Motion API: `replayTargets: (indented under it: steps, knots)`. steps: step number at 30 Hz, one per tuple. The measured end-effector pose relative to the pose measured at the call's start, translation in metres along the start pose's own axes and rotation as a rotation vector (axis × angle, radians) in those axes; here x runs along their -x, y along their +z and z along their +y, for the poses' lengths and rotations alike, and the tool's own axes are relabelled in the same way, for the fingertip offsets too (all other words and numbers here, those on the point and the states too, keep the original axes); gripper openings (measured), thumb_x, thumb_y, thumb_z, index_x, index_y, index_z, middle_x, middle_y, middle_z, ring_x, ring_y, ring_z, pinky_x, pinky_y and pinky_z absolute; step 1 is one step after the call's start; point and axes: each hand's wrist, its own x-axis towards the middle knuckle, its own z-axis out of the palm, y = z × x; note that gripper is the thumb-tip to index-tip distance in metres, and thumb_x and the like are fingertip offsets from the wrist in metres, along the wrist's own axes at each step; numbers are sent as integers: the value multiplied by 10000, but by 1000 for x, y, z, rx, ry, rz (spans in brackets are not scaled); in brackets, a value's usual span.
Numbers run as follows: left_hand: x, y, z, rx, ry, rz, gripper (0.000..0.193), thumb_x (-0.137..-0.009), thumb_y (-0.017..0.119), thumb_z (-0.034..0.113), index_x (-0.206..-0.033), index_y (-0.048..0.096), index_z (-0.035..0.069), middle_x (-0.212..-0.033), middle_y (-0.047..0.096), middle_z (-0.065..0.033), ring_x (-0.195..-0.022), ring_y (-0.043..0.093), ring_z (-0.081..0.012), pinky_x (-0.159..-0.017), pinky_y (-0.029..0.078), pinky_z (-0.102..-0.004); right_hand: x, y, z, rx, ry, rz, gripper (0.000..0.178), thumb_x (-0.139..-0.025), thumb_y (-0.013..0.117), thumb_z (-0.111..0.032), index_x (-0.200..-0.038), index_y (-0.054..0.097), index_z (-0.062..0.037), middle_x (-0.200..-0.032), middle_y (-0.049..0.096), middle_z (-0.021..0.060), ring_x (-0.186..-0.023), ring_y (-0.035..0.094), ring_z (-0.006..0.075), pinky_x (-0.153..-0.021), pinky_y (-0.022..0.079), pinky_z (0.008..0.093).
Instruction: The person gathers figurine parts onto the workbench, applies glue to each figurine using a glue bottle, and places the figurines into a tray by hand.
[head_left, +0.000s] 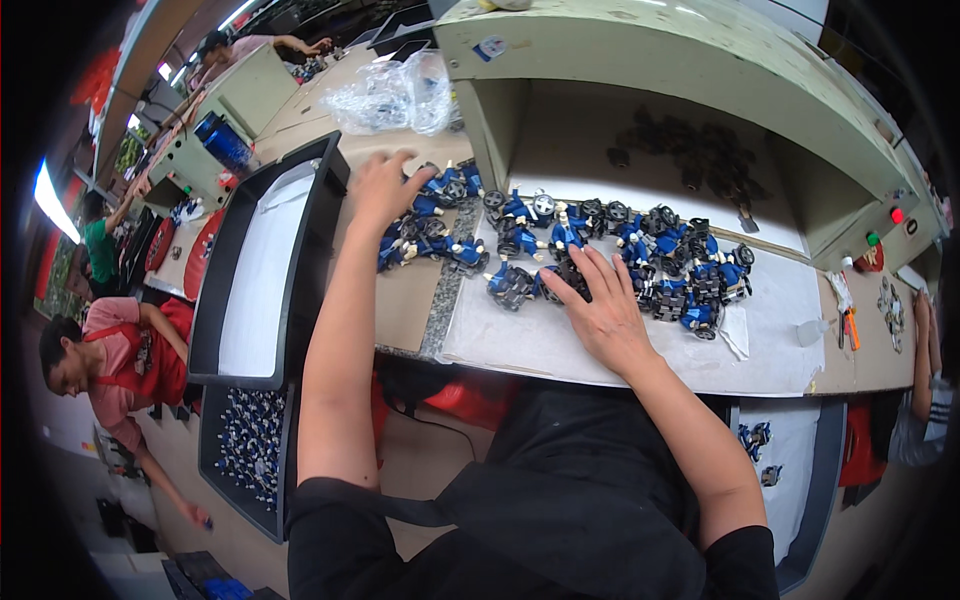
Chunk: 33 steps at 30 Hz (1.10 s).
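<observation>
With our left hand (378, 190) and right hand (600, 310) spread flat, fingers gripping nothing, we risk sweeping small blue-and-black wheeled plastic toys (640, 255) off the pale worktop (560, 345).

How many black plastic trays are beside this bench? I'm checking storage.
3: one white-lined black plastic tray by the left hand, one lower tray of blue parts beneath it, one right-side tray. Others may be hidden.

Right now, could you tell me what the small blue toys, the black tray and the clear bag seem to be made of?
The small blue toys look like moulded plastic, glossy blue with black wheels. The black tray seems to be rigid plastic, matt with thin walls. The clear bag looks like thin plastic film, crinkled and shiny.
</observation>
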Motion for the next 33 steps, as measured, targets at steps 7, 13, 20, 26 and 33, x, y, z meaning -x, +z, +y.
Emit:
replayTargets:
  steps: [7, 13, 20, 26, 33]
  knots:
    - [-51, 39, 17, 338, 158, -508, 514, -716, 662, 424, -1148, 569, 162, -1131, 596, -148, -1082, 542, -301, -942, 385, -433, 17, -23, -13, -55, 0, -23, 562, -731, 616, -71, -1267, 480, -169, -1313, 395, 151, -1243, 351, 313, -1044, 225, 501]
    - [-38, 32, 8, 478, 304, -591, 366, -762, 639, 243, -1089, 581, 89, -998, 631, -133, -935, 585, -239, -851, 435, -330, 66, -55, 10, -2, 101, -15, 601, -673, 661, -30, -1241, 496, -133, -1321, 395, 156, -1239, 364, 336, -1031, 254, 505]
    - [-27, 21, 1, 423, 415, -495, 404, -775, 603, 273, -1141, 578, 103, -1198, 543, -125, -1066, 529, -267, -938, 382, -361, 111, -84, 33, 70, 302, 37, 585, -680, 661, -23, -1236, 497, -102, -1328, 387, 166, -1232, 363, 358, -1026, 267, 499]
    - [49, -50, 47, 535, 333, -80, 324, -829, 570, 118, -1143, 564, 36, -1117, 585, -146, -1064, 538, -275, -913, 391, -333, 125, -96, 55, 75, 476, 117, 600, -668, 687, -35, -1233, 488, -85, -1250, 441, 166, -1137, 441, 354, -987, 331, 422]
    - [151, -25, 211, 328, 814, -90, 513, -709, 701, 224, -1201, 560, 257, -1358, 396, -75, -1296, 303, -294, -1065, 108, -554, 111, -91, 79, 26, 438, 147, 489, -652, 682, -11, -1112, 518, -46, -1062, 553, 135, -1046, 503, 306, -879, 418, 393]
